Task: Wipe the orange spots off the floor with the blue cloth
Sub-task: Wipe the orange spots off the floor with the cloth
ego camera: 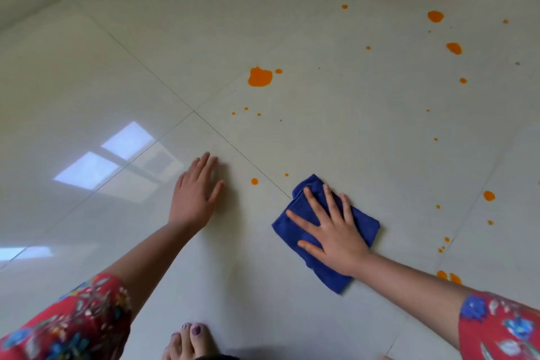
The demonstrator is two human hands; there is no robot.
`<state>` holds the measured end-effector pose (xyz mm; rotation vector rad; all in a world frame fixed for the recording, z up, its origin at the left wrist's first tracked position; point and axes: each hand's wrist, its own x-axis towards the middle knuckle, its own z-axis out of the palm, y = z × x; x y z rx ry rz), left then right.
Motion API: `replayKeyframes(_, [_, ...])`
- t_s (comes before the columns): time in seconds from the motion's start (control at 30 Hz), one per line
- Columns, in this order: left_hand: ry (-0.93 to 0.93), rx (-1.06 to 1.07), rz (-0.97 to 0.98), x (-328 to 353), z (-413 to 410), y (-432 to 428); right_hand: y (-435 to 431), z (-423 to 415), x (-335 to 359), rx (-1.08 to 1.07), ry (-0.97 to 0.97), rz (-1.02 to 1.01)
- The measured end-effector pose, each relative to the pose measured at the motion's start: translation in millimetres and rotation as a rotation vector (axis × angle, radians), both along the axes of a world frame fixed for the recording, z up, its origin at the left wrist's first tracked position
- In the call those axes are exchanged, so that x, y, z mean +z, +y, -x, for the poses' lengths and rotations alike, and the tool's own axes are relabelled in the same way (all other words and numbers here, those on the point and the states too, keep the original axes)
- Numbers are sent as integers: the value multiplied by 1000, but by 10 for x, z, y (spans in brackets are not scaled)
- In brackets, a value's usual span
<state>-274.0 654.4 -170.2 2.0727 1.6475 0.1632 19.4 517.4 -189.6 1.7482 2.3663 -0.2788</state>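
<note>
Now R hand (336, 235), fingers spread, presses blue cloth (295, 231) on floor (350, 140); L hand (194, 196) apparently flat w/ fingers together.

Glossy pale tiled floor (292, 23), window reflection (117, 161) at left.

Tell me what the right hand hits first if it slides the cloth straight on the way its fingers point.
The right hand, flat on the cloth, points up-left. First in that line looks to be the tiny spot beside the tile seam.
</note>
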Motion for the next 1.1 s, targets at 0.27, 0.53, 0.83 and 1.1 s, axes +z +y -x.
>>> replayKeyframes(0.27, [109,57,-101,-318,59,-3,874,-360,-64,-271,-29,-138])
replayKeyframes(0.53, [38,112,-124,-329,63,-18,407,-189,-152,463,109,-84])
replayKeyframes(0.83, [-36,146,-149,-329,82,0,1306,422,-195,-46,146,-235])
replayKeyframes(1.1, [-182,395,-191,-325,129,-7,1522,146,-194,228,103,-202])
